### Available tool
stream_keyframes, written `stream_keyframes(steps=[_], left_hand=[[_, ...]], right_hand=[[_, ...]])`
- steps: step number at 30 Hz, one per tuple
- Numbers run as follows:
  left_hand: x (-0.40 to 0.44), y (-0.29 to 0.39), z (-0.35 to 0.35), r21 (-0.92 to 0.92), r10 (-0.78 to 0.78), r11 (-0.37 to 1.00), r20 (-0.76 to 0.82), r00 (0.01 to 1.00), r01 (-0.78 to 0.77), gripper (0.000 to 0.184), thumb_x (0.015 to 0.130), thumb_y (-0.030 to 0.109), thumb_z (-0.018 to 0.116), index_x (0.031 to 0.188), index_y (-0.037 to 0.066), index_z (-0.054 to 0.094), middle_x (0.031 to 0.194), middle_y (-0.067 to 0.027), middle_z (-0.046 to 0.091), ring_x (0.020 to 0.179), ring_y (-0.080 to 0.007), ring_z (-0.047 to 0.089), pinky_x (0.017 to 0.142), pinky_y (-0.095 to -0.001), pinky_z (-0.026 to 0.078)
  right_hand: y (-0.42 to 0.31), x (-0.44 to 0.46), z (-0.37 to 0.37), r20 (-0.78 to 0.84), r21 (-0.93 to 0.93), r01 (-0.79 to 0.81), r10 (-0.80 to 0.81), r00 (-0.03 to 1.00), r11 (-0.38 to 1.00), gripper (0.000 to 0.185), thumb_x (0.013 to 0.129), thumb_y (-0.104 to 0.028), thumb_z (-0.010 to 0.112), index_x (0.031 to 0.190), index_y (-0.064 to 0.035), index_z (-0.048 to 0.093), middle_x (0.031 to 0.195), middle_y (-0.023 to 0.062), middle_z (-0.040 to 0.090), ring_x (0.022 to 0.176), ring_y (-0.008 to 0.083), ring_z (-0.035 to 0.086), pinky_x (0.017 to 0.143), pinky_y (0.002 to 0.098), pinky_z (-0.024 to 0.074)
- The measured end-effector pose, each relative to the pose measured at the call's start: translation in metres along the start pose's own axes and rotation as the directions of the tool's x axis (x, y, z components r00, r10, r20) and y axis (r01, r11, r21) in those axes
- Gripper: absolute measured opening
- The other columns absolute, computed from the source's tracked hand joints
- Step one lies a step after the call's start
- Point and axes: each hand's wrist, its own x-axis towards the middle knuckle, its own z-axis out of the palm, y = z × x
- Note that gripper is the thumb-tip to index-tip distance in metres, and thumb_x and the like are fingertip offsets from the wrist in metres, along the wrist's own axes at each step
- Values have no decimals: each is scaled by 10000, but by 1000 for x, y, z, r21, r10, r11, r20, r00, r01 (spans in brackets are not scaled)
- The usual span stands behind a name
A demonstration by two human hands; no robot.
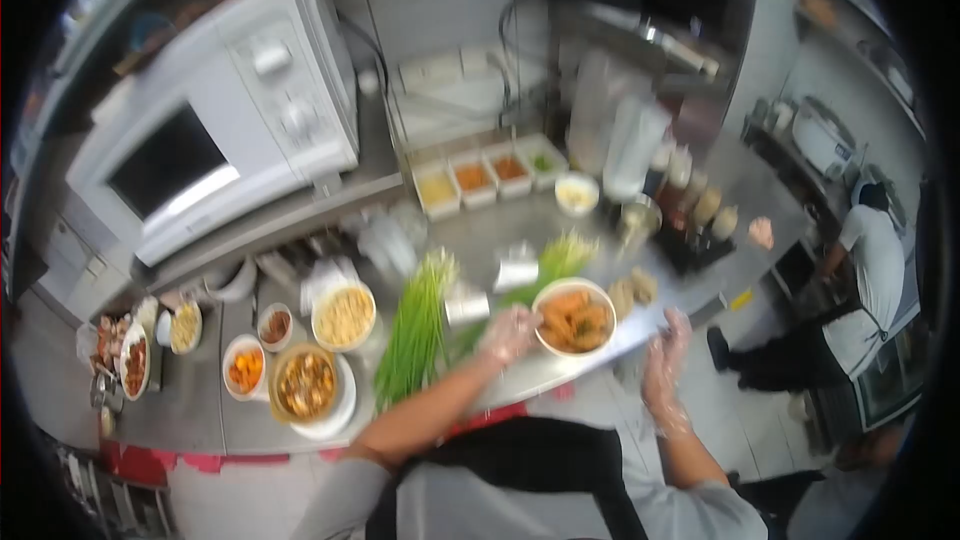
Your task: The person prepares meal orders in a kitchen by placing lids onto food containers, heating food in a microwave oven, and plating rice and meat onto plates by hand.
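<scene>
A white bowl [541,343] of orange-brown food pieces [576,321] is at the counter's front edge. My left hand [508,336], in a clear plastic glove, grips the bowl's left side. To the right of the bowl is my right hand [663,365], also in a clear glove, with fingers stretched upward and nothing in it. Long green onions [415,325] lie left of my left hand, and another green bunch [567,256] lies behind the bowl. Beside the bowl's right rim sits a beige lump [632,292], too blurred to name.
Bowls of food, including a yellowish one [344,318] and a brown one [307,384], stand on the left. A white microwave [215,130] sits on a shelf above. White seasoning containers [472,180] line the back; bottles [700,210] stand right. Another person [860,270] works far right.
</scene>
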Motion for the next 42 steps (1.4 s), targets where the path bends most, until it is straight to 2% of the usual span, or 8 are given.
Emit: stream_keyframes(steps=[1, 3, 4, 8, 15, 27, 33, 42], left_hand=[[31, -43, -22, -533, 96, 846, 138, 986, -8, 200, 908, 268, 590, 961, 77, 561, 882, -67, 594, 840, -203, 614, 783, -390, 534], [7, -25, -24, 350, 427, 829, 109, 898, -437, 239, 867, 277, 625, 1018, 96, 585, 1081, -110, 573, 1005, -269, 574, 872, -464, 489], [-11, -22, -31, 713, 597, 384, 293, 747, -587, 269, 825, 262, 676, 1036, 116, 597, 1184, -109, 543, 1109, -312, 538, 904, -515, 464], [-111, -22, -58, 866, 231, -311, 469, 852, -392, 435, 809, 450, 596, 1136, 164, 616, 1315, -126, 482, 1303, -374, 363, 1034, -601, 299], [-195, -42, -119, 995, 554, 42, 55, 831, -93, 432, 784, 383, 640, 1121, 113, 620, 1291, -195, 492, 1249, -437, 405, 1024, -567, 331], [-254, -22, -32, 805, 806, 501, -568, 166, 318, 252, 696, 168, 704, 927, 86, 644, 1089, -182, 575, 1031, -410, 543, 907, -503, 440], [-280, -45, 12, 675, 723, 621, -690, 41, 399, 218, 779, 205, 644, 951, 77, 606, 1111, -214, 535, 1096, -402, 487, 950, -498, 384], [-287, -36, -9, 678, 742, 579, -669, 53, 453, 249, 814, 250, 627, 986, 72, 600, 1153, -226, 525, 1110, -403, 483, 916, -486, 405]], right_hand=[[-11, 24, -14, -6, -97, 126, -127, 992, 987, 430, 903, -191, 519, 1295, -23, 461, 1328, 193, 408, 1240, 337, 394, 1030, 427, 335], [-46, 57, -54, 22, -310, 321, -331, 943, 895, 399, 881, -188, 556, 1248, -37, 515, 1317, 194, 418, 1225, 340, 412, 1020, 424, 348], [-67, 77, -69, -8, -312, 393, -416, 910, 865, 366, 856, -188, 590, 1195, -52, 555, 1303, 192, 433, 1194, 337, 443, 1001, 422, 371], [-175, 166, -126, 40, -484, 723, -813, 581, 493, 286, 754, -81, 681, 1035, -86, 630, 1172, 160, 532, 1072, 314, 543, 858, 401, 478], [-307, 313, -101, 155, -463, 884, -978, 142, 55, 202, 776, -75, 668, 974, -97, 640, 999, 87, 625, 911, 283, 606, 805, 425, 487], [-451, 684, 115, -142, -164, 944, -954, 264, 286, 411, 900, -337, 530, 1178, -45, 608, 1163, 135, 638, 1107, 300, 583, 962, 370, 441], [-500, 630, 102, 434, -383, 857, -752, 497, 345, 374, 859, -323, 524, 1090, -68, 671, 1156, 143, 636, 1092, 281, 582, 940, 372, 439], [-491, 607, 90, 348, -493, 831, -816, 461, 259, 265, 821, -198, 501, 926, -43, 688, 958, 159, 676, 850, 315, 660, 762, 386, 518]])
